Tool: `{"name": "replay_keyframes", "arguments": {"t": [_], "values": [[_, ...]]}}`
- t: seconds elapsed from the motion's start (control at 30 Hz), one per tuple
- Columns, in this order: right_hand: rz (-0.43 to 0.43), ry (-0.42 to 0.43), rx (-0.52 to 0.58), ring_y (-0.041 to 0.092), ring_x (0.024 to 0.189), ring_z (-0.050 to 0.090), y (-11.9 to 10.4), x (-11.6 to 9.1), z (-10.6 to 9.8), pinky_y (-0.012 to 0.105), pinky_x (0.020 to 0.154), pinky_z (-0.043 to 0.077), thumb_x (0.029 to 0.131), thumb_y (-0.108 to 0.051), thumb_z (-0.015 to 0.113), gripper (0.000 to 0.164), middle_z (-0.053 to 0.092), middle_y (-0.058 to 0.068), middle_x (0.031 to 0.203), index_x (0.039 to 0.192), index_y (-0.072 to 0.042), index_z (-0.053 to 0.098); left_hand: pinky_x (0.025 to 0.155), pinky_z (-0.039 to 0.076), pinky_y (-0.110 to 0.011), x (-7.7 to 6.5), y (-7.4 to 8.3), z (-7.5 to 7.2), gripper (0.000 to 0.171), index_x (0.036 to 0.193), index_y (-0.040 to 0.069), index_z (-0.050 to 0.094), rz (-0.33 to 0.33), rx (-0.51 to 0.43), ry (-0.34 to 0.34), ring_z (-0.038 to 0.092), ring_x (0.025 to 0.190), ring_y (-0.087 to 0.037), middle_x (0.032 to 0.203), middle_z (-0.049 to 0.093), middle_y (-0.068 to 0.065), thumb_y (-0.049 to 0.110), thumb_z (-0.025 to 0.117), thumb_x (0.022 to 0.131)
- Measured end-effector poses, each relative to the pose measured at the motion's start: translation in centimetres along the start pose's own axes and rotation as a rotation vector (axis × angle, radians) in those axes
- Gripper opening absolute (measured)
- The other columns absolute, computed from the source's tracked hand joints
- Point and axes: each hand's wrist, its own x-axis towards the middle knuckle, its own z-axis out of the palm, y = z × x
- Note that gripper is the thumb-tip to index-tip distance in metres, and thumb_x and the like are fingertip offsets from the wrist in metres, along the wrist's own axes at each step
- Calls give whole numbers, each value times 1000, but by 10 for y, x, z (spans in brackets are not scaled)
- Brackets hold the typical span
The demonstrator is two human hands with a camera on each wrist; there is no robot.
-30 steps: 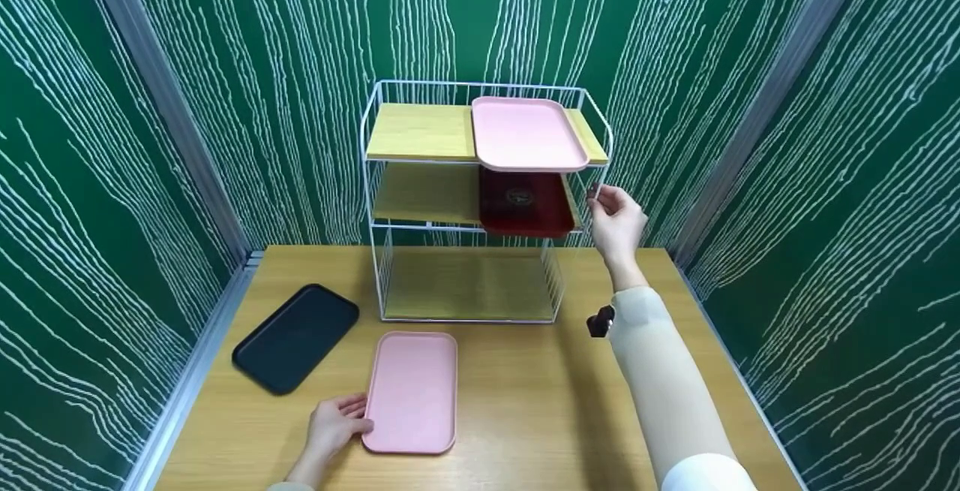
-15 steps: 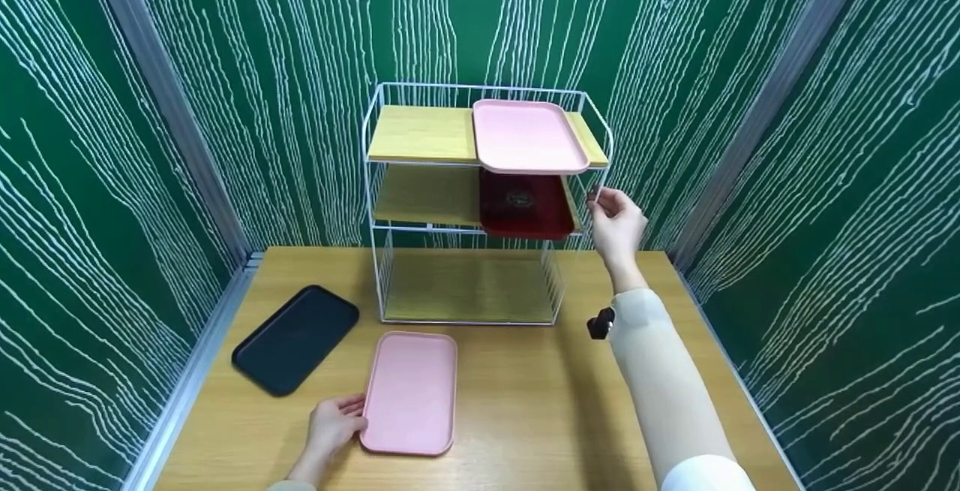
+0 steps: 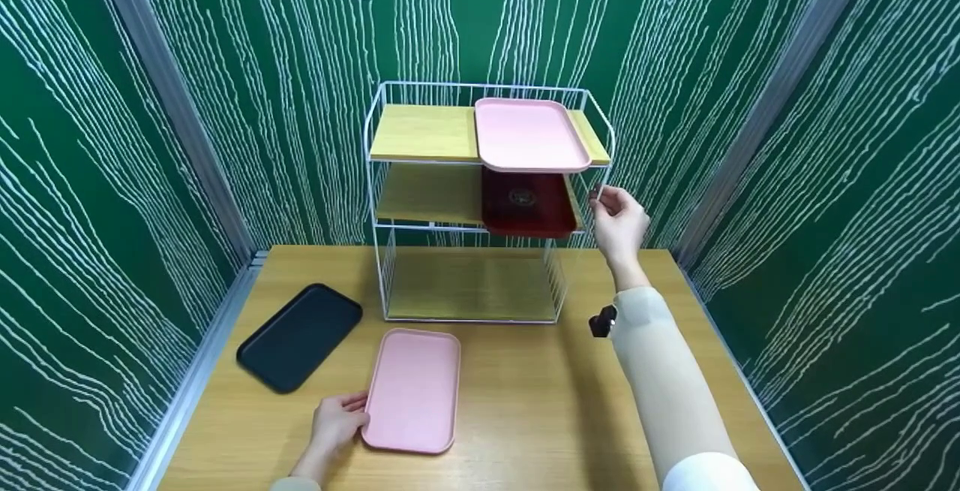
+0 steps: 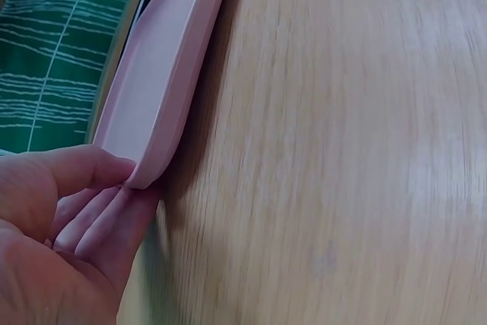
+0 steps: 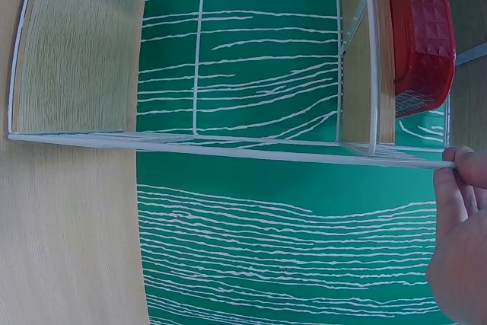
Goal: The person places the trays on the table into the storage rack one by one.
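A pink tray [image 3: 412, 392] lies on the table in front of a white wire rack [image 3: 471, 320] with wooden shelves. My left hand [image 3: 337, 422] pinches its near left edge, thumb on the rim and fingers beneath, as the left wrist view shows on the tray's corner [image 4: 152, 135]. My right hand [image 3: 621, 222] pinches the rack's front right upright wire between thumb and fingers; the right wrist view shows this hand [image 5: 463, 226] at the wire's end. On the top shelf rests another pink tray [image 3: 531, 134]. Below it, a dark red tray [image 3: 529, 209] sits on the middle shelf.
A black tray [image 3: 300, 337] lies askew on the table [image 3: 517, 401], left of the pink one. Both upper trays stick out slightly past the shelf fronts. Green walls [image 3: 847, 266] with white wavy lines enclose the table at the back and sides.
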Motion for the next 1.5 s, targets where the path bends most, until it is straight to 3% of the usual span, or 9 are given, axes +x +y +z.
{"name": "replay_keyframes", "arguments": {"t": [0.2,0.37,0.73,1.0,1.13,1.5], "values": [[-9,-3,32,25,106,75,-2,1,1,27,91,60,101,1,70,21,77,21,118,121,1,75,84,65,-32,4,-2,-2,52,124,-20,68,-24,23,-21,74,112,-41,114,75,-32,-17,66,72],[12,-7,11,24,108,75,-3,0,-1,30,95,60,102,-2,69,22,77,16,119,123,-2,75,87,65,-33,9,-4,-4,52,126,-21,66,-42,28,-63,73,113,-39,117,73,-33,-20,69,73],[25,-29,16,24,111,74,1,-2,-2,34,100,60,103,-1,68,24,76,18,123,126,-1,73,81,67,-40,5,-9,-9,58,136,-21,59,-81,-121,-154,73,106,-29,132,66,-36,-17,70,80],[5,-15,47,27,109,74,-1,1,0,27,94,60,101,3,68,22,77,20,120,123,4,73,82,66,-38,7,-8,-9,61,139,-21,56,-107,-215,-170,73,103,-26,133,65,-35,-17,69,79],[5,-11,58,26,109,75,0,1,0,25,94,60,101,3,68,22,77,21,120,122,5,73,82,66,-37,7,-7,-7,62,139,-21,55,-119,-234,-193,74,103,-24,134,65,-35,-16,70,79],[13,-16,48,26,108,74,-1,0,0,28,95,60,101,2,68,22,76,21,119,123,4,73,91,64,-38,13,-6,6,64,143,-19,53,-113,-264,-337,71,109,-21,139,62,-34,-13,72,82]]}}
